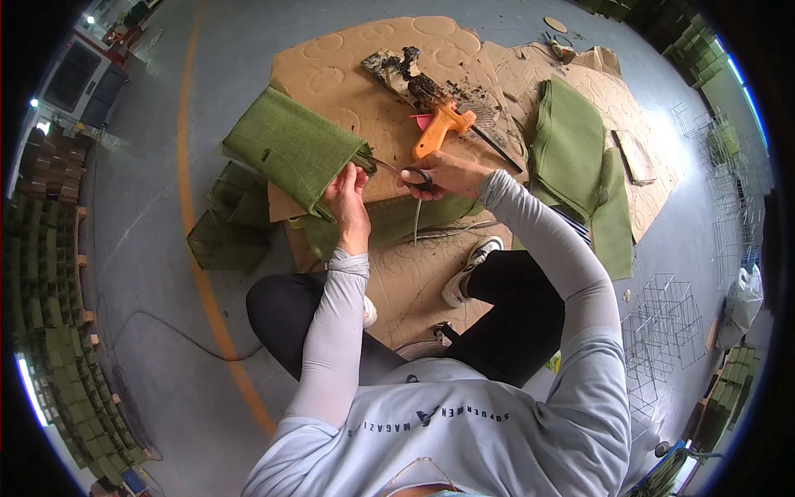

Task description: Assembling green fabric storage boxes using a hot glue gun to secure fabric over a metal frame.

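My left hand [348,207] is closed on the near corner of a green woven-fabric box [286,145], which lies tilted over the left side of the cardboard. My right hand [454,175] grips a pair of scissors [420,178] by the dark handles. The blades point left and reach the fabric's edge beside my left fingertips; whether they are closed on it is too small to tell. Just beyond my right hand, an orange glue gun [444,130] rests on the cardboard [364,79]. Its nozzle area is by a dark, glue-crusted piece [414,81].
Folded green fabric [567,145] is stacked at the right on more cardboard [650,178]. Another green box [228,219] stands on the floor at the left. Wire frames [662,323] sit at the right, and stacked green boxes [50,273] line the far left. A cable [186,335] crosses the floor.
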`<move>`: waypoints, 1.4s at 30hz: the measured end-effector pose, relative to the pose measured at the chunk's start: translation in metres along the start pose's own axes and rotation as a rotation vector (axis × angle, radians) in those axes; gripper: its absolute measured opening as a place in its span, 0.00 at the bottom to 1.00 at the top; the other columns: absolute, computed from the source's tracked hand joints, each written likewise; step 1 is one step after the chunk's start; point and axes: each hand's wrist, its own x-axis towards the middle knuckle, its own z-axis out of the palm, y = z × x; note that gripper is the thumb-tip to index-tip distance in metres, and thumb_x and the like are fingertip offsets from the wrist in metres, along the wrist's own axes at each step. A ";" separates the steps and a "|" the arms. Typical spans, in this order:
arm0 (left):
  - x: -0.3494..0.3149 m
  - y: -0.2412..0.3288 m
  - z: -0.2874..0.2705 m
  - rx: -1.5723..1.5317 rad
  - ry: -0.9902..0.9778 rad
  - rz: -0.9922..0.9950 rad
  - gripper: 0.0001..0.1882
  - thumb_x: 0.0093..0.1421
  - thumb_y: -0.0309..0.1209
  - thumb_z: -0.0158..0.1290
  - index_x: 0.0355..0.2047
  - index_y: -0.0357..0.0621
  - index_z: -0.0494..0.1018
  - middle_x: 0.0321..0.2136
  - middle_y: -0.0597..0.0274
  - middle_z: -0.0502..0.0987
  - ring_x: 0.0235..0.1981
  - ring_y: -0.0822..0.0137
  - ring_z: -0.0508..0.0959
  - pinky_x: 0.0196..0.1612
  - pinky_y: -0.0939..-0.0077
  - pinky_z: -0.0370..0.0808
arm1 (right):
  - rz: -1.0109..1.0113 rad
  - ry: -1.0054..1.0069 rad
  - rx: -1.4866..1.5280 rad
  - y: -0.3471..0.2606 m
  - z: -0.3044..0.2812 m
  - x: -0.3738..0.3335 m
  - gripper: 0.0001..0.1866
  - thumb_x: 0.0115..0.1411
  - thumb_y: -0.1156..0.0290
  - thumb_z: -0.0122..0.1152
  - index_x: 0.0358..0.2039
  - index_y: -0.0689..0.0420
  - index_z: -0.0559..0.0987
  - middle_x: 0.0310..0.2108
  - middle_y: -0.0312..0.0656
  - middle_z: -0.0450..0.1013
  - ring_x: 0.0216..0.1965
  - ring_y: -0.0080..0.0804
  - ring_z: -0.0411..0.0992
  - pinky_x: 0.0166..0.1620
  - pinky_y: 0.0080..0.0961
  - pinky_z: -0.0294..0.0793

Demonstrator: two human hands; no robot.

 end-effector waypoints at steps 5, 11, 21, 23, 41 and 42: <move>-0.001 0.001 0.000 0.036 -0.011 0.005 0.05 0.63 0.30 0.57 0.37 0.44 0.74 0.31 0.69 0.76 0.32 0.76 0.74 0.39 0.80 0.72 | -0.022 0.018 -0.018 0.000 -0.002 0.002 0.20 0.68 0.52 0.54 0.40 0.58 0.80 0.23 0.28 0.71 0.20 0.12 0.65 0.24 0.13 0.66; -0.001 0.000 0.001 0.049 0.005 -0.003 0.04 0.64 0.29 0.56 0.35 0.42 0.75 0.30 0.67 0.76 0.31 0.75 0.74 0.38 0.81 0.73 | 0.008 0.066 -0.068 0.000 -0.001 0.004 0.18 0.68 0.54 0.55 0.40 0.58 0.80 0.21 0.27 0.70 0.19 0.12 0.63 0.23 0.14 0.64; 0.003 0.002 -0.001 0.001 0.036 0.022 0.04 0.63 0.28 0.57 0.36 0.44 0.75 0.30 0.67 0.77 0.32 0.75 0.76 0.39 0.79 0.74 | -0.046 -0.164 0.036 0.020 -0.006 -0.008 0.25 0.66 0.48 0.55 0.45 0.61 0.77 0.33 0.38 0.77 0.32 0.22 0.75 0.36 0.20 0.77; 0.002 0.003 0.002 -0.025 0.030 0.041 0.03 0.62 0.27 0.57 0.35 0.43 0.75 0.30 0.66 0.77 0.31 0.75 0.76 0.38 0.80 0.75 | -0.030 -0.188 0.053 0.022 -0.008 -0.009 0.26 0.65 0.48 0.55 0.46 0.62 0.76 0.33 0.38 0.77 0.33 0.23 0.76 0.36 0.21 0.77; 0.003 0.001 0.002 0.052 0.016 0.005 0.03 0.64 0.28 0.55 0.33 0.43 0.75 0.27 0.70 0.74 0.28 0.77 0.72 0.36 0.82 0.70 | -0.054 -0.079 0.126 0.018 -0.007 0.008 0.21 0.68 0.51 0.54 0.37 0.59 0.79 0.22 0.29 0.69 0.21 0.16 0.65 0.26 0.15 0.67; 0.003 0.001 0.002 0.051 0.016 0.006 0.03 0.64 0.28 0.55 0.33 0.43 0.75 0.27 0.70 0.74 0.28 0.77 0.72 0.36 0.82 0.70 | -0.058 -0.064 0.134 0.017 -0.005 0.007 0.21 0.68 0.51 0.54 0.37 0.59 0.79 0.22 0.29 0.69 0.20 0.15 0.64 0.26 0.15 0.66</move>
